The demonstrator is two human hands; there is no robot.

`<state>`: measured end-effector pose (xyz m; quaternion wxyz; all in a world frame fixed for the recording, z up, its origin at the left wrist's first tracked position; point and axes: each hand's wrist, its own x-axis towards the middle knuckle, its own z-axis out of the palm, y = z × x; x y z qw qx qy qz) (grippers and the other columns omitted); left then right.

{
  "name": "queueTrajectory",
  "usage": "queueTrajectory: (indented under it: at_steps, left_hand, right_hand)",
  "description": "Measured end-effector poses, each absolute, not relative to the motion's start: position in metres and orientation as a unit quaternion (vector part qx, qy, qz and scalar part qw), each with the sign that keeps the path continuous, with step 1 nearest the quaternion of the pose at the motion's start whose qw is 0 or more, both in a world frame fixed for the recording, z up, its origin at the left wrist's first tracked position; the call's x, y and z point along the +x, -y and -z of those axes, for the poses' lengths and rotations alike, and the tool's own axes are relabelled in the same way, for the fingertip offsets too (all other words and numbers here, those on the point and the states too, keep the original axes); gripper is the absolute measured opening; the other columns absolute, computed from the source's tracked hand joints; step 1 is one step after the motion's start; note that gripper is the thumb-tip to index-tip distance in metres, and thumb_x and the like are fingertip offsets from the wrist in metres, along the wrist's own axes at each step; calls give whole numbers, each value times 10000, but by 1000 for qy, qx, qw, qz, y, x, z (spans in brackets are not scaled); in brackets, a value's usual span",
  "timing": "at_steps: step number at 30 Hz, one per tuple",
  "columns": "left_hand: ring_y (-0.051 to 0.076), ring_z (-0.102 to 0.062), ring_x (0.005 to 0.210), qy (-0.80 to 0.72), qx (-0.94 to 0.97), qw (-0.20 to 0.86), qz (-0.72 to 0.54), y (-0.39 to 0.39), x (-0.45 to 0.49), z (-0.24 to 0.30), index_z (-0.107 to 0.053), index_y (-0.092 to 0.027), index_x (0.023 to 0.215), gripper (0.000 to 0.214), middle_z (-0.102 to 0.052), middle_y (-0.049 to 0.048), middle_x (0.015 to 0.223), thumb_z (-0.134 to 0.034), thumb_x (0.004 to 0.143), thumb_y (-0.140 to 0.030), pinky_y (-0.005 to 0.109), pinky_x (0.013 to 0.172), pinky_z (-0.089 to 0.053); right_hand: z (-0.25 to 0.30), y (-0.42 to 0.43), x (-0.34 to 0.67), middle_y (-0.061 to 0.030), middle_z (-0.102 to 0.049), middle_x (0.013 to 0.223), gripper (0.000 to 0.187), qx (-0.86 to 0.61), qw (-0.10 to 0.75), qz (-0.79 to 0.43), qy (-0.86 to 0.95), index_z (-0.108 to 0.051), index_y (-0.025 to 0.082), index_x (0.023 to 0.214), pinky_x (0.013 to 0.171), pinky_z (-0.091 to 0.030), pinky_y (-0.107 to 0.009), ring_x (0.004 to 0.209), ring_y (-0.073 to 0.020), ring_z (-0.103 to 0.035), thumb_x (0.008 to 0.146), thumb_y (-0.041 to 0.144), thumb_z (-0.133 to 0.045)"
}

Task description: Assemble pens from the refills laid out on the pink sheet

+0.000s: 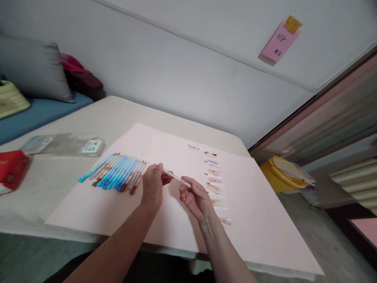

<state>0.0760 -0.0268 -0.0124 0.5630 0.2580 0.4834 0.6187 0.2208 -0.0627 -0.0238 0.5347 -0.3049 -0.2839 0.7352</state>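
Both hands hold one thin white pen (176,177) above a pale pink sheet (259,220). My left hand (153,188) pinches its left end with closed fingers. My right hand (196,198) grips its right end, fingers curled. To the left, several blue and orange pens (118,176) lie side by side in a row on the sheet. To the right, several small pen parts (214,182) lie in a column on the sheet.
The sheet covers a beige table (59,177) against a grey wall. A clear plastic packet (63,144) and a red object (11,169) lie at the left. A yellow tub (279,175) stands on the floor right of the table. A grey cushion (32,67) sits far left.
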Motion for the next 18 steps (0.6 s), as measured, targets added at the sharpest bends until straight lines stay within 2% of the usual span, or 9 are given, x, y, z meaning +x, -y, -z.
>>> queueTrajectory:
  at_steps: [3, 5, 18]
  left_hand:
    - [159, -633, 605, -500, 279, 534, -622, 27, 75, 11, -528, -160, 754, 299, -665, 55, 696, -558, 759, -457, 284, 591, -505]
    - [161, -635, 618, -507, 296, 521, -619, 27, 75, 10, -527, -163, 775, 292, -670, 58, 714, -550, 770, -454, 281, 590, -506]
    - [164, -637, 615, -517, 313, 508, -614, 24, 75, 14, -528, -156, 785, 310, -672, 69, 723, -523, 787, -466, 278, 571, -509]
  right_hand:
    - [27, 60, 224, -7, -628, 562, 241, -356, 541, -698, 306, -680, 145, 941, 405, -332, -168, 390, -58, -463, 718, 238, -680]
    - [27, 58, 227, 4, -612, 529, 205, -390, 537, -673, 326, -683, 145, 912, 388, -281, -166, 370, -52, -427, 719, 213, -669]
    - [25, 57, 232, 25, -556, 466, 182, -398, 522, -663, 360, -660, 146, 909, 419, -190, -195, 354, -37, -318, 744, 214, -623]
